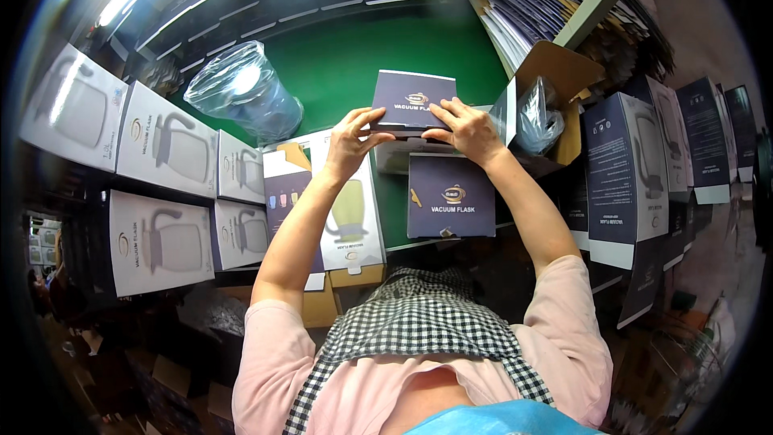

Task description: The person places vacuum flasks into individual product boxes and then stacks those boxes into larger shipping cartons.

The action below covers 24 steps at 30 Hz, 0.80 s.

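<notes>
Between my two hands is a carton (pixel 412 90) with a dark purple top panel, standing on the green table (pixel 338 56). My left hand (pixel 352 141) pinches its near left corner, thumb below and fingers over the edge. At the near right edge my right hand (pixel 469 133) grips it the same way, fingers on the top panel. The lower part of this carton is mostly hidden. Nearer to me a second dark purple-topped carton (pixel 451 205) sits with its lid down. Left of it, a white and purple printed carton (pixel 351 229) lies partly under my left forearm.
A clear-bagged blue item (pixel 250 93) stands on the table at the back left. White cartons with jug pictures (pixel 165 149) are stacked at the left. On the right, an open carton (pixel 568 72) holds a bagged item (pixel 538 117); flattened cartons (pixel 547 4) pile behind.
</notes>
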Tool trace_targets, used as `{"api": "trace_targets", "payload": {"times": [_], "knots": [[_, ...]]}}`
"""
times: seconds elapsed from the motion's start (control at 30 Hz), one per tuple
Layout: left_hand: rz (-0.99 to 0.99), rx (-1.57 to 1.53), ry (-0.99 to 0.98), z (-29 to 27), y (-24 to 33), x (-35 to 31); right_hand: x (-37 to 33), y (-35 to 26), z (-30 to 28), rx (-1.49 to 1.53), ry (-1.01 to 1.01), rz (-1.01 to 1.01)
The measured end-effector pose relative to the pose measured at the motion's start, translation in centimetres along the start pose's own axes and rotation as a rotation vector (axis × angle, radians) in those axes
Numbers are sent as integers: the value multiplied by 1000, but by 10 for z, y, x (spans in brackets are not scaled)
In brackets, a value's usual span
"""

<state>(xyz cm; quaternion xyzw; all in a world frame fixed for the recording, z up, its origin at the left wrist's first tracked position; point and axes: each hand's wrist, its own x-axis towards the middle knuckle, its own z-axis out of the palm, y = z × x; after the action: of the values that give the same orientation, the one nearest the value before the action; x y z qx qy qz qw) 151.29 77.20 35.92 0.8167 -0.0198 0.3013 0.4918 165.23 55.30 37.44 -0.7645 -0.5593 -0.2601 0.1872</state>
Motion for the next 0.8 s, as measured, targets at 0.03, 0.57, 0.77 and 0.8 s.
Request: {"api": "trace_targets", "payload": {"times": [0.03, 0.57, 0.77, 0.8], "knots": [[1, -6, 1, -1, 6, 4, 2, 2, -4, -4, -4, -1], [-55, 274, -12, 13, -14, -39, -6, -12, -24, 367, -805, 381], [-167, 240, -52, 17, -13, -39, -12, -1, -17, 381, -723, 293], [-206, 151, -40, 24, -14, -35, -16, 9, -13, 340, -617, 196]]}}
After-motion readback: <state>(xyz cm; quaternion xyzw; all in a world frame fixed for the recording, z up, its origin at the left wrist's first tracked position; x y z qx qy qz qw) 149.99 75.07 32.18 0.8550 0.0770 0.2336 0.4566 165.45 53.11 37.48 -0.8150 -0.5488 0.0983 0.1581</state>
